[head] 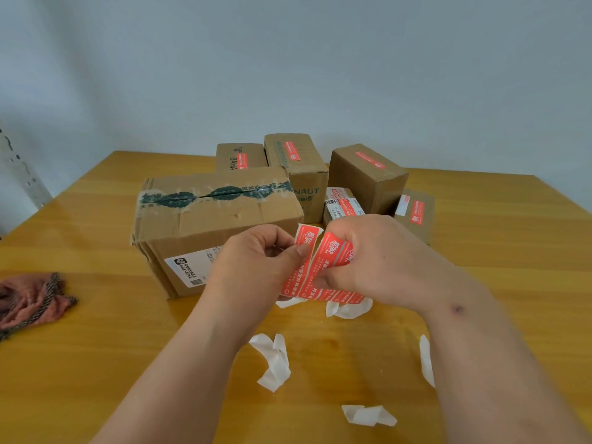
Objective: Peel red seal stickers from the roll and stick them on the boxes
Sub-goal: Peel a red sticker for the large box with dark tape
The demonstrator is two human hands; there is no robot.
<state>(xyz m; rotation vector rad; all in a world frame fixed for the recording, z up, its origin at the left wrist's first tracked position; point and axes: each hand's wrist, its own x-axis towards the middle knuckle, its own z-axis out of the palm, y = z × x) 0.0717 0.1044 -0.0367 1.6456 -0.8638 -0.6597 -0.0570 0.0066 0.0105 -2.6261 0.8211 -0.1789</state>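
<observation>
Both hands together mid-table, just in front of the large box. Left hand pinches one red seal sticker by its edge; right hand grips the sticker strip — the two parting at the top. Sealed small boxes sit behind. Backing scraps litter the near table; cloth at left edge.

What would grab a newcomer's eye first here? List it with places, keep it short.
First, the two hands at centre: the left hand and right hand pulling a red seal sticker from the red sticker strip. Behind them sits the big taped box with no red seal visible, while smaller boxes at the back already show red seals. White backing scraps litter the wooden table in front.
</observation>
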